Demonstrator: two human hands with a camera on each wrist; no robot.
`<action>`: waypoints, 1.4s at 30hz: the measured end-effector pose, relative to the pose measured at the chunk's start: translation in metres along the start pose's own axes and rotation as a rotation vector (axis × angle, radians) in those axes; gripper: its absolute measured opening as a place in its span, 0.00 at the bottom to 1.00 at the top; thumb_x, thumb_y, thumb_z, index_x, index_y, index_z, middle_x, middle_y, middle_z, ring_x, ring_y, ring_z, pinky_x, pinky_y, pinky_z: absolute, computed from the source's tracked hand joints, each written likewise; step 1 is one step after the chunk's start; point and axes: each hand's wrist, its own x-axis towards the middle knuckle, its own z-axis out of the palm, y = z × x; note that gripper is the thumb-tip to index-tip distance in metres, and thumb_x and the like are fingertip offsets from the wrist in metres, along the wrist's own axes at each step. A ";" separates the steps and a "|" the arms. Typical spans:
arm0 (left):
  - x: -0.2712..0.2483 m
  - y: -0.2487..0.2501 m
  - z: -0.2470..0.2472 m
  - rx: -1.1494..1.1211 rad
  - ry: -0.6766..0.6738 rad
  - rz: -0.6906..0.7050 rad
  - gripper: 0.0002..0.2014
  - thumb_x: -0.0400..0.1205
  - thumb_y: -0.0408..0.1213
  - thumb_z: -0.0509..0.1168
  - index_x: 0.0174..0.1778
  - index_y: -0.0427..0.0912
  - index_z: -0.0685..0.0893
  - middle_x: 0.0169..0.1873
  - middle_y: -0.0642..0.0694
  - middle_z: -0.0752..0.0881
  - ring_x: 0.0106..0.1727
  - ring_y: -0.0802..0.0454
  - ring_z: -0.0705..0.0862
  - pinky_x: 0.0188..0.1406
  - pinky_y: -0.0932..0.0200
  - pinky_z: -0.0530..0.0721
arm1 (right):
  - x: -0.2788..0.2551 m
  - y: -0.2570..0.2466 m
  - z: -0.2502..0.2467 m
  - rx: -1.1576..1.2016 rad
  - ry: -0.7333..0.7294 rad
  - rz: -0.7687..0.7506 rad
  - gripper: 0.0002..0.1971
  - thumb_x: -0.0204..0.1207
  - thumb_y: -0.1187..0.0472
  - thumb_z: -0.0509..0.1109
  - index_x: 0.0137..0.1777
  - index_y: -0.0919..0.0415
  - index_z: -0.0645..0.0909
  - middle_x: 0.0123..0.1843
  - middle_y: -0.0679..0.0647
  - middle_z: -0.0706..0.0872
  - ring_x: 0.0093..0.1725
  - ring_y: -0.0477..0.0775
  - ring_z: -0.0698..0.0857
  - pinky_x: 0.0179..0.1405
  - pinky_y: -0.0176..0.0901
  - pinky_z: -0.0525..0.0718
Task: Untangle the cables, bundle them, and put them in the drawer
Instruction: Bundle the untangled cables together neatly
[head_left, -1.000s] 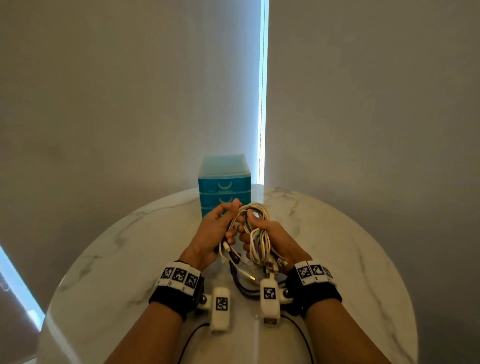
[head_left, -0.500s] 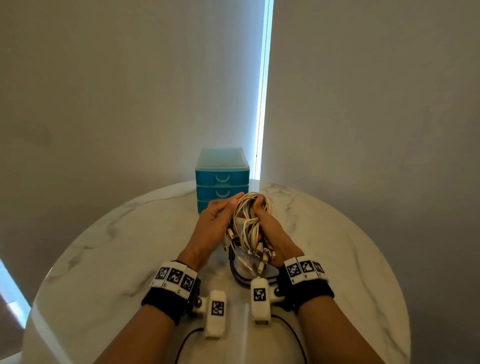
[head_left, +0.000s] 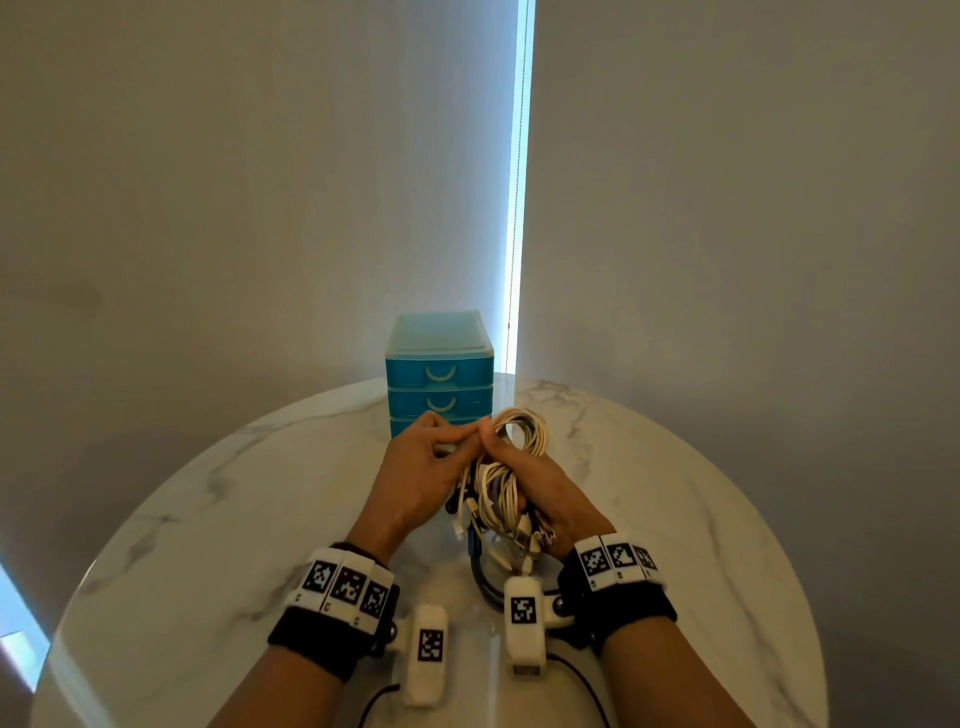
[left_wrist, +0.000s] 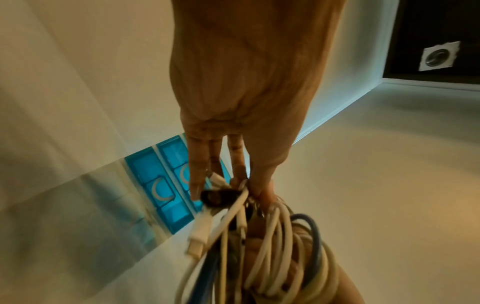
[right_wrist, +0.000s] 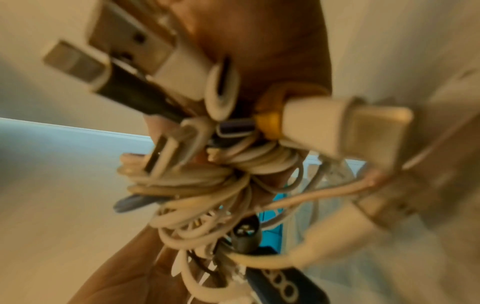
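Cables (head_left: 511, 467) sit gripped between both hands' fingers (head_left: 457, 434).

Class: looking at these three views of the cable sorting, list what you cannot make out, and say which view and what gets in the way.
- Bottom drawer of the drawer unit: head view, hidden behind the left hand.
- Number of cables: all views, overlapping coils and the right hand.
- Plug types: right wrist view, motion blur.
- Drawer contents: all views, fronts shut.
- Left fingertips' grip: left wrist view, cables cover it.

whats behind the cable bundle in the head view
The blue drawer unit stands behind the cable bundle; its top two drawers show, closed. The lowest drawer is mostly hidden by the left hand and right hand.
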 end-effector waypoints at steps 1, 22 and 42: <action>0.000 0.000 -0.003 0.021 -0.017 0.016 0.10 0.89 0.53 0.69 0.63 0.66 0.91 0.45 0.51 0.83 0.46 0.70 0.81 0.44 0.77 0.77 | -0.002 -0.001 -0.001 -0.030 -0.011 0.001 0.43 0.63 0.22 0.83 0.43 0.69 0.89 0.32 0.63 0.80 0.28 0.57 0.76 0.40 0.58 0.84; 0.002 -0.005 -0.023 0.123 0.035 0.089 0.28 0.77 0.57 0.76 0.73 0.78 0.78 0.69 0.65 0.81 0.64 0.64 0.83 0.67 0.65 0.82 | -0.015 -0.014 0.031 -0.774 0.084 -0.296 0.06 0.77 0.52 0.81 0.44 0.48 0.86 0.34 0.43 0.88 0.31 0.35 0.86 0.34 0.28 0.77; -0.001 0.006 -0.040 0.439 0.231 0.478 0.11 0.83 0.49 0.72 0.57 0.49 0.92 0.46 0.45 0.96 0.44 0.47 0.95 0.46 0.49 0.95 | -0.043 -0.034 0.064 -1.350 0.359 -0.115 0.43 0.72 0.28 0.78 0.77 0.57 0.77 0.77 0.57 0.79 0.82 0.64 0.71 0.80 0.64 0.75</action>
